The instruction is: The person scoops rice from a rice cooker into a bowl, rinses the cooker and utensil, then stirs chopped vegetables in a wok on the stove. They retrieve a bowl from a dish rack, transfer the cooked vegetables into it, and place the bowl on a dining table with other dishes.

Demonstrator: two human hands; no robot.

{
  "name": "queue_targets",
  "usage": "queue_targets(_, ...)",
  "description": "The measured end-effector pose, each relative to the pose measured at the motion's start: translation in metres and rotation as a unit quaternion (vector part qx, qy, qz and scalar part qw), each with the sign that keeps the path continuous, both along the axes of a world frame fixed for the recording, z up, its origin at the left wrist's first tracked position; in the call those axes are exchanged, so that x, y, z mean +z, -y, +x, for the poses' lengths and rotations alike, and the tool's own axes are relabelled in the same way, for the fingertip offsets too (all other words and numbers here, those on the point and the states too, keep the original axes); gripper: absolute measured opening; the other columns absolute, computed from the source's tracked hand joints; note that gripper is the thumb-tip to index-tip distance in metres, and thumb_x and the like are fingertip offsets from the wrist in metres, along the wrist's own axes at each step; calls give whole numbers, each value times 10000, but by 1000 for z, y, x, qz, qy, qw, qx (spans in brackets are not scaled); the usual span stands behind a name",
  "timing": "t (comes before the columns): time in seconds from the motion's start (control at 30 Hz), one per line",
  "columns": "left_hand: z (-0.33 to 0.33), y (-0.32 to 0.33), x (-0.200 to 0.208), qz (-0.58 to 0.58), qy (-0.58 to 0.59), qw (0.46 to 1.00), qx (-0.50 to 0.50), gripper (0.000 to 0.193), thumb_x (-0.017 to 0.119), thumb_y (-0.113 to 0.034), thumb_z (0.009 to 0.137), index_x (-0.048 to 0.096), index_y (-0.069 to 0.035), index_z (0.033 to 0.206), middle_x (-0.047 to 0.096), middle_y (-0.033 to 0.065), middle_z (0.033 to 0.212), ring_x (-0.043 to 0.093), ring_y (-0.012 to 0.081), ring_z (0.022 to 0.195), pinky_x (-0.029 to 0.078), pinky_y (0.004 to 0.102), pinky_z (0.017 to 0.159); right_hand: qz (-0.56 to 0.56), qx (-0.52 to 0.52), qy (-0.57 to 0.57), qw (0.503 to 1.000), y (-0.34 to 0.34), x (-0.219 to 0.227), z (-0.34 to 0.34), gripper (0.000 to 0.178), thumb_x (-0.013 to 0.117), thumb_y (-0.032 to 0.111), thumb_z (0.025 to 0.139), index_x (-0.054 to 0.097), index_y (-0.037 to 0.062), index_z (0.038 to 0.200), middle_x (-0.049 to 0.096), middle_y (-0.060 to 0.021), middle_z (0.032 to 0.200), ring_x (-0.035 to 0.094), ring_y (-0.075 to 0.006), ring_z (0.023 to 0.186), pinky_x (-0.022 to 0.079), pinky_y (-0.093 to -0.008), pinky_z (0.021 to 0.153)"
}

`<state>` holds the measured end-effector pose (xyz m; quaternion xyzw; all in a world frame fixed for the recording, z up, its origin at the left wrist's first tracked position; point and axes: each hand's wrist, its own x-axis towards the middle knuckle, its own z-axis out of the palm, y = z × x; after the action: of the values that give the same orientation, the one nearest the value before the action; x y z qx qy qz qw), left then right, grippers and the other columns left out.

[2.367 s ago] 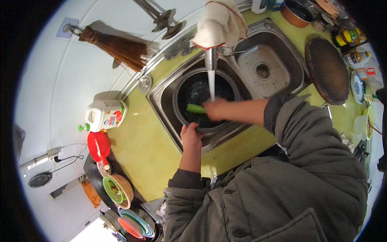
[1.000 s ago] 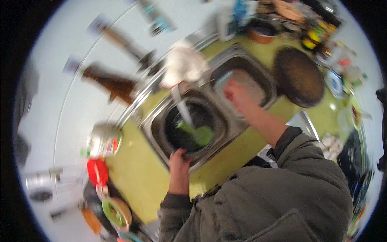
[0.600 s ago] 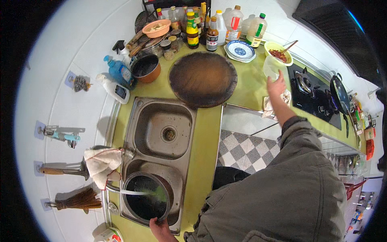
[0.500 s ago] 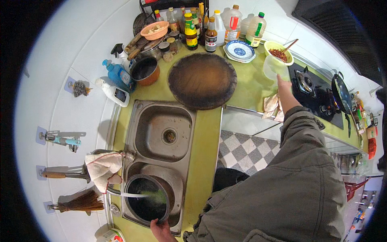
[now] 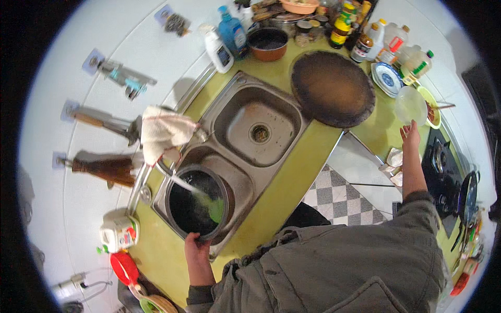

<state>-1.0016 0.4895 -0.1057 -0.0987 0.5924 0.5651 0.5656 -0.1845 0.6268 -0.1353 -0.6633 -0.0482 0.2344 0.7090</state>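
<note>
My left hand (image 5: 198,245) grips the near rim of a black pot (image 5: 224,221) in the lower sink basin. A stream of water (image 5: 182,182) runs from the tap into the pot, where something bright green (image 5: 215,209) lies in the water. Off to the right, my right arm is stretched out over the counter. My right hand (image 5: 411,134) holds the edge of a translucent plastic bowl (image 5: 409,105), with some fingers spread away from it. This bowl overlaps a pale yellow-green bowl (image 5: 436,121) of reddish-brown food with a stick-like utensil.
An empty sink basin (image 5: 250,112) adjoins the pot's basin. Beyond it lies a round wooden chopping board (image 5: 334,88). Blue-patterned plates (image 5: 386,78), bottles (image 5: 342,28) and a brown pot (image 5: 269,49) line the back. A cloth (image 5: 162,130) hangs over the tap. The gas stove (image 5: 438,172) is far right.
My view has turned toward the left, bringing a white jug and red-handled item into sight. The translucent bowl has shifted slightly against the food bowl. My left hand still holds the pot.
</note>
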Motion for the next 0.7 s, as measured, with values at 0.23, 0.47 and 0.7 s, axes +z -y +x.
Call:
queue_targets(0.23, -5, 10, -2, 16, 11, 1000, 19, 123, 556, -17, 734, 495, -41, 839, 481, 87, 822, 538, 305, 810, 502, 518, 731, -76, 249, 119, 958, -13, 53, -168, 287, 701, 361, 847, 670, 87, 927, 610, -30, 956, 560, -115, 866, 450, -303, 794)
queue_targets(0.47, -10, 16, -1, -4, -2, 999, 32, 201, 525, 14, 744, 469, -24, 933, 504, 141, 974, 556, 310, 887, 534, 535, 751, 18, 460, 563, 686, -52, 44, -313, 222, 739, 219, 785, 631, 28, 821, 554, -180, 1235, 560, -303, 956, 464, -381, 823)
queue_targets(0.7, -16, 23, 1, -11, -4, 1000, 27, 196, 517, 9, 747, 487, -15, 939, 524, 143, 954, 574, 313, 871, 544, 523, 748, 72, 407, 807, 422, -78, 88, -366, 329, 751, 238, 711, 516, 10, 687, 489, -171, 1319, 558, -297, 910, 462, -426, 782)
